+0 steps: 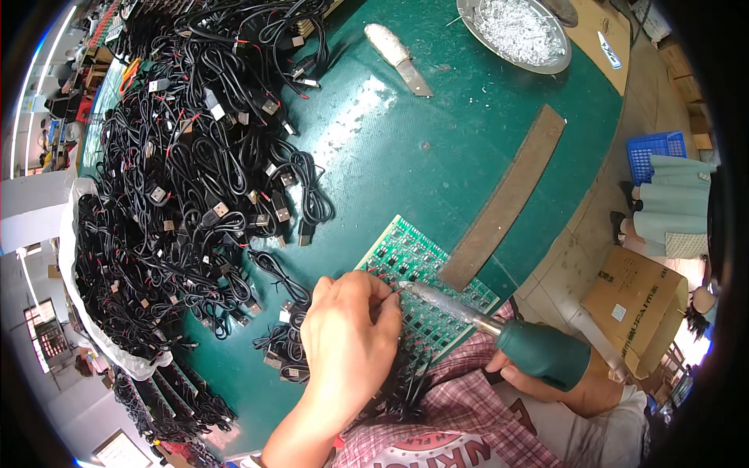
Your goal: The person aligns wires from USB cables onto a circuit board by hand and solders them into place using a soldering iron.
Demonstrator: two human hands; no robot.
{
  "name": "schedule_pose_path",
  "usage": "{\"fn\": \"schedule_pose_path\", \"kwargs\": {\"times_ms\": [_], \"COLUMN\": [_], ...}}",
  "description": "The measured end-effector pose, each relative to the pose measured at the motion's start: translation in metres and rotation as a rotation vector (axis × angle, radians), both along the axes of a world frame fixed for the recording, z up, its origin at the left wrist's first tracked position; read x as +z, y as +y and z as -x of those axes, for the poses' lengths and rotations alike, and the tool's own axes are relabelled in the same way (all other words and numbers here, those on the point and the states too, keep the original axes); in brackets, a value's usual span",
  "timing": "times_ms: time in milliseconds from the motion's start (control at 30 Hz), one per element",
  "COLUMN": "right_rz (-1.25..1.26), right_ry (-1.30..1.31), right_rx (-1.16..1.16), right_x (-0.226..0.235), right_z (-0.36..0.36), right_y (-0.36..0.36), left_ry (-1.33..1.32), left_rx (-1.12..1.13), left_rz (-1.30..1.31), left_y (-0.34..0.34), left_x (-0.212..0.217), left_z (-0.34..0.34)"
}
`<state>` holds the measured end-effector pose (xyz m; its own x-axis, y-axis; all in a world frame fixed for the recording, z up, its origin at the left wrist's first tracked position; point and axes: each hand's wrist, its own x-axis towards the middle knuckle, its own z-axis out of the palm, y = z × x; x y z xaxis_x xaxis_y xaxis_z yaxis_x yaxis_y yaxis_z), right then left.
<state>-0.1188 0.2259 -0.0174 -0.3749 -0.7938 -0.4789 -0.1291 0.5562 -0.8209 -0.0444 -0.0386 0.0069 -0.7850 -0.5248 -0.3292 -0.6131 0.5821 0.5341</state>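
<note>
A green circuit board (417, 253), set with many small parts, lies at the table's near edge. My left hand (347, 331) is closed in a pinch over its left side; the fingers hide what is between them. Black USB cables (402, 386) hang beside that hand, over the board's near edge. My right hand (573, 396) is wrapped round the green handle of a soldering iron (538, 351). The iron points left, and its tip is at the board close to my left fingertips. I cannot tell whether the tip touches a joint.
A large heap of black USB cables (203, 156) covers the table's left side. A brown strip (507, 195) overlaps the board's far right edge. Farther off lie a scraper (398, 58) and a metal dish (563, 62) of silvery bits. Cardboard box (624, 300) stands at right.
</note>
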Motion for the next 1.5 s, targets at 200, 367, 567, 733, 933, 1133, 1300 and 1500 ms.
{"fn": "schedule_pose_path", "kwargs": {"times_ms": [200,367,567,733,933,1133,1300,1500], "right_rz": [0.033,0.161,0.226,0.163,0.14,0.169,0.116,0.208], "right_ry": [0.153,0.264,0.246,0.096,0.098,0.215,0.201,0.267], "right_rx": [0.006,-0.042,-0.064,-0.103,-0.131,-0.068,-0.055,-0.054], "right_x": [0.002,-0.011,-0.014,-0.009,-0.002,-0.014,-0.011,-0.01], "right_z": [-0.005,-0.011,-0.011,-0.006,-0.005,-0.013,-0.015,-0.011], "right_y": [0.012,0.024,0.022,0.019,0.008,0.02,0.022,0.015], "left_ry": [-0.073,-0.113,-0.13,-0.224,-0.25,-0.236,-0.233,-0.225], "left_rx": [-0.072,-0.127,-0.169,-0.195,-0.195,-0.2,-0.18,-0.149], "left_rz": [0.017,-0.032,-0.13,-0.184,-0.195,-0.185,-0.183,-0.175], "left_y": [-0.007,-0.015,-0.025,-0.03,-0.031,-0.032,-0.031,-0.027], "left_x": [-0.001,0.002,0.003,0.007,0.009,0.007,0.009,0.006], "left_z": [0.01,0.015,0.019,0.026,0.029,0.028,0.026,0.019]}}
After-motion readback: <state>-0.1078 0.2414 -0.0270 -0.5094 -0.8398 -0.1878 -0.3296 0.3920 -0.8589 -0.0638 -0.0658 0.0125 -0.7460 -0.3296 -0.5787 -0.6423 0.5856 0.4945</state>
